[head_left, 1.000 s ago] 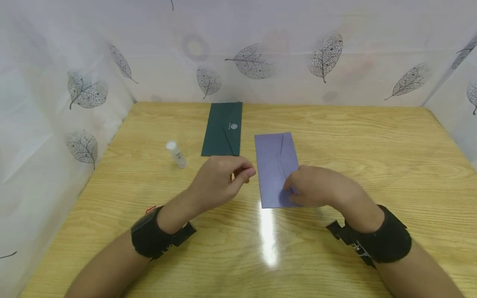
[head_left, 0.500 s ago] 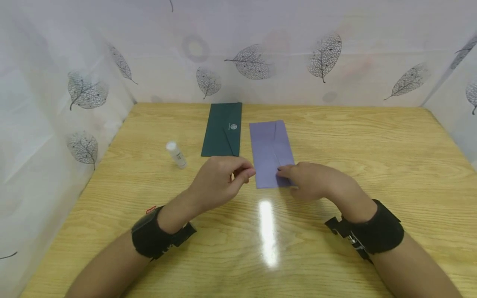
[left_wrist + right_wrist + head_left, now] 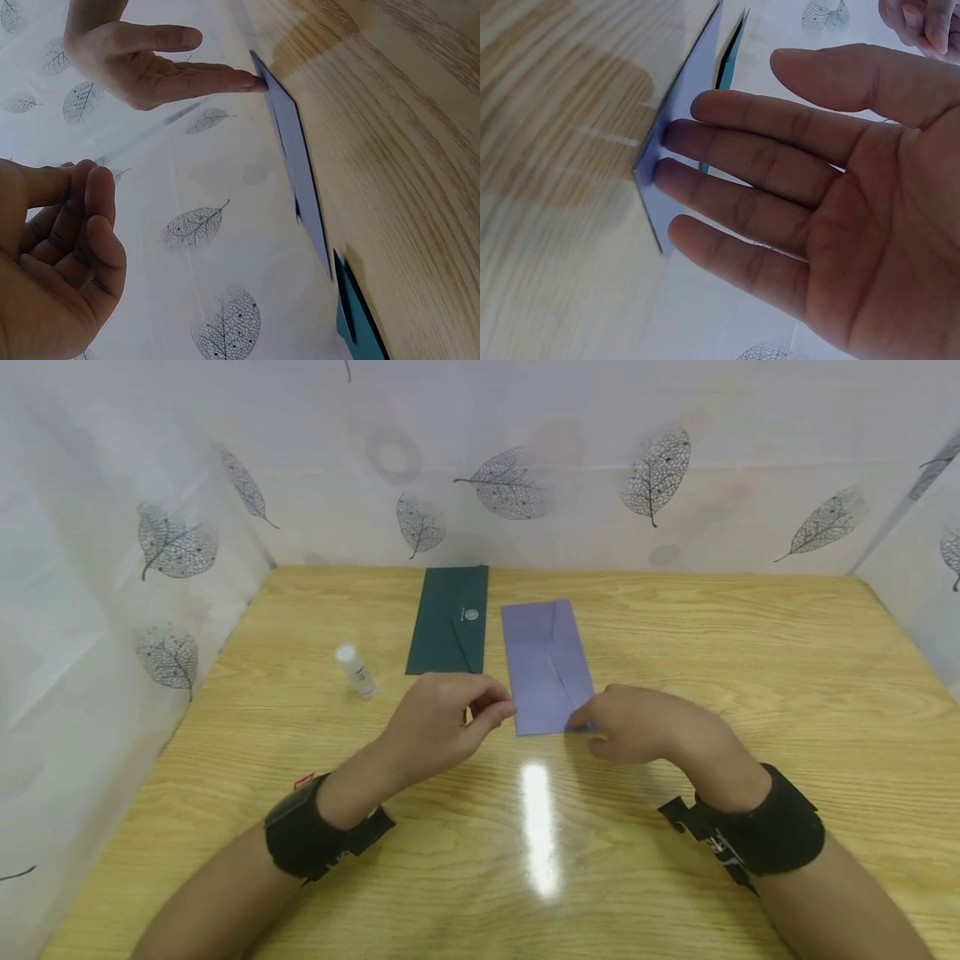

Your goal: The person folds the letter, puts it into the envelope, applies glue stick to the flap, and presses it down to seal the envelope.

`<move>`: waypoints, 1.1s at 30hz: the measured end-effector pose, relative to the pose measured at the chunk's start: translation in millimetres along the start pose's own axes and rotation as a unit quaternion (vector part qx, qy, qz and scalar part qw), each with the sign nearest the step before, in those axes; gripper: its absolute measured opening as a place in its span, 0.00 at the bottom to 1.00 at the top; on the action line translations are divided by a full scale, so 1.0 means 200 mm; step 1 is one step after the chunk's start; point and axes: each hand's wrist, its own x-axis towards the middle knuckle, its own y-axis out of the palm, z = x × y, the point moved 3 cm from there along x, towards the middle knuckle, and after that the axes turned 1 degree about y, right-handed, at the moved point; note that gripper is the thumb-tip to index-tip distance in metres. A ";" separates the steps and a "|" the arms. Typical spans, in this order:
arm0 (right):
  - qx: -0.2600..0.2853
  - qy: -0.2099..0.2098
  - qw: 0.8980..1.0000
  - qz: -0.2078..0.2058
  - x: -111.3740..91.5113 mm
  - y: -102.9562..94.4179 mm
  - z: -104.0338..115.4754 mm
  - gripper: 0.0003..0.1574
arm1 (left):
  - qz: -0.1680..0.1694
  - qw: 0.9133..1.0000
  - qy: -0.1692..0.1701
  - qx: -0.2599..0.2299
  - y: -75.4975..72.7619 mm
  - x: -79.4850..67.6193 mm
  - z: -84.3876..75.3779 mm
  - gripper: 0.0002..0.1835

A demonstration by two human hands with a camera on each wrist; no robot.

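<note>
A purple envelope (image 3: 536, 660) lies flat on the table, its pointed flap line facing up. My right hand (image 3: 637, 722) touches the envelope's near right corner with its fingertips. In the right wrist view the fingers (image 3: 757, 202) are nearly straight, and the thumb stands apart from them. My left hand (image 3: 450, 718) hovers just left of the envelope, its fingers loosely curled and holding nothing, as the left wrist view also shows. A dark green envelope (image 3: 446, 622) with a small round white emblem lies to the left of the purple one, farther back.
A small white bottle (image 3: 355, 671) stands on the wooden table (image 3: 750, 693), left of the green envelope. A white curtain (image 3: 562, 410) with leaf prints hangs along the back and both sides. Light glares off the table in front of the purple envelope.
The purple envelope has slid away from me and slightly left under my right hand, coming closer alongside the green one. My right fingertips have shifted slightly toward its near corner. My left hand has stayed put.
</note>
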 end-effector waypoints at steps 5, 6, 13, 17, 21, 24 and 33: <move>0.003 0.002 1.000 -0.008 0.03 0.02 -0.02 0.31 | -0.004 1.000 0.006 0.010 0.00 0.00 0.00 0.07; 0.004 0.004 1.000 -0.009 0.03 0.02 -0.02 0.32 | -0.005 1.000 0.007 0.012 0.00 0.00 0.00 0.07; 0.019 0.030 0.999 0.002 0.06 0.02 -0.04 0.39 | -0.006 1.000 0.003 0.015 -0.01 -0.01 0.01 0.08; 0.032 0.032 0.999 0.003 0.06 0.02 -0.05 0.40 | -0.006 1.000 0.000 0.018 0.00 -0.01 0.01 0.09; 0.034 0.028 0.999 0.001 0.06 0.03 -0.06 0.40 | -0.008 1.000 0.000 0.019 0.00 -0.01 0.01 0.09; 0.036 0.023 0.999 -0.005 0.07 0.03 -0.08 0.40 | -0.010 1.000 -0.001 0.018 0.00 -0.01 0.02 0.08; 0.037 0.009 0.999 -0.029 0.08 0.05 -0.12 0.41 | 0.002 1.000 -0.010 0.023 0.01 -0.02 0.05 0.06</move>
